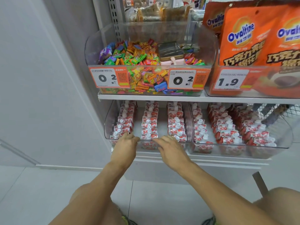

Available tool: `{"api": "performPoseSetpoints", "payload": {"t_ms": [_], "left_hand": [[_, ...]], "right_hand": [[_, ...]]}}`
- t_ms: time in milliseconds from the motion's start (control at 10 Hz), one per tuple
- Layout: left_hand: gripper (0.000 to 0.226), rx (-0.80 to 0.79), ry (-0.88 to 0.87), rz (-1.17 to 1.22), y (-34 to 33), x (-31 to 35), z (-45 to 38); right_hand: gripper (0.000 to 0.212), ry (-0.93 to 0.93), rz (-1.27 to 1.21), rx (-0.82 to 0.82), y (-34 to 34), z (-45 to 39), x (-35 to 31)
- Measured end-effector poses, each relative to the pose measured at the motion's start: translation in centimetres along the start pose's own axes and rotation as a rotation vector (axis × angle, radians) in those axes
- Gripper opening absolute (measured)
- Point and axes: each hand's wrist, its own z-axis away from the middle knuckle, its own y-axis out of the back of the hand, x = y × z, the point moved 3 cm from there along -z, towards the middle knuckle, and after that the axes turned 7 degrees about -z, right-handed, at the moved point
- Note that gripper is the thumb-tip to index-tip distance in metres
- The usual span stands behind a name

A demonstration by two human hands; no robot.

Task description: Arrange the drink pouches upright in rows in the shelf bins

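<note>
Reaching over the bin [108, 127] rim, both hands touch front pouches [149, 135]; left hand [125, 146], right hand [170, 148]; grasp unclear.

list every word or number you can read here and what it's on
"Ovaltine": orange pouches, upper right; Chinese text below, not transcribed
"0.2": left price tag, candy bin
"0.2": right price tag, same bin
"1.9": price tag, Ovaltine bin
"12", "19": small tags, top shelf, blurred
Drink pouches: red print unreadable

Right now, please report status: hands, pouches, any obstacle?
Left hand and right hand at front rim of left bin. Pouches upright, three rows. Grip unclear. No obstacle seen.
</note>
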Motion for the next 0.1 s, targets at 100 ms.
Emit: {"api": "performPoseSetpoints", "payload": {"t_ms": [100], "left_hand": [[0.027, -0.100, -0.010, 0.012, 0.81, 0.48, 0.68]], "right_hand": [[0.047, -0.015, -0.096, -0.060, 1.76, 1.34, -0.61]]}}
